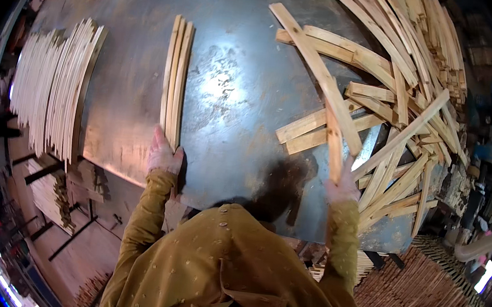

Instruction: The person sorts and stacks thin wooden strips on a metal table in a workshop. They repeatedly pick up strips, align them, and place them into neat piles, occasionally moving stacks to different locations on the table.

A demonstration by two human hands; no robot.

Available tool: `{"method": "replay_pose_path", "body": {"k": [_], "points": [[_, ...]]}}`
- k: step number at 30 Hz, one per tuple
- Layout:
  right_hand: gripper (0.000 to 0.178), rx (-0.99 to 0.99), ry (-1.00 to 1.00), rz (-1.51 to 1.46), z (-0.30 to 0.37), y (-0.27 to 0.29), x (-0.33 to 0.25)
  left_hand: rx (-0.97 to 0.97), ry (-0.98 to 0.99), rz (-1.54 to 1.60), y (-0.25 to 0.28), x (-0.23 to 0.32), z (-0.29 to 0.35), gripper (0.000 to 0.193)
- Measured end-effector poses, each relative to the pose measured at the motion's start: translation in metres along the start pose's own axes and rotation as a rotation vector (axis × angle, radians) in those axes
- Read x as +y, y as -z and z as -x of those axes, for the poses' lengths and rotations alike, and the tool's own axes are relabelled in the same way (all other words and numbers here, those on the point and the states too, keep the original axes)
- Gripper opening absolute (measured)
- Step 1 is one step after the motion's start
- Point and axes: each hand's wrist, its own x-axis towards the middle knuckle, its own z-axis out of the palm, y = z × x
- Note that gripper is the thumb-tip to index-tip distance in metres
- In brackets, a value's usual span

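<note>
My left hand [165,154] is closed round the near ends of three wooden slats [175,77], which stand on edge side by side on a grey metal table [128,75]. Over at the right, my right hand [343,185] grips the near end of a single wooden slat [333,142]. A longer slat [318,65] crosses above that one, its near end close to my fingers. Just beyond my right hand lies a jumbled heap of loose slats [400,137]. Parts of the right fingers are hidden by the wood.
At the table's left stands a tight row of pale slats [55,82] on edge. More slats [449,43] are piled at the far right. Below the table, stacked wood [422,298] sits at the near right and another stack [52,196] at the left.
</note>
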Motion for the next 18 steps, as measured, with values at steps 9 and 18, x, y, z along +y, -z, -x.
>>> {"method": "replay_pose_path", "body": {"k": [9, 18], "points": [[0.042, -0.523, 0.293, 0.034, 0.115, 0.092, 0.03, -0.038, -0.027, 0.261, 0.024, -0.02, -0.004, 0.099], [0.063, -0.151, 0.159, -0.023, -0.044, -0.178, -0.197, -0.042, -0.091, 0.156, 0.027, -0.015, 0.01, 0.094]]}}
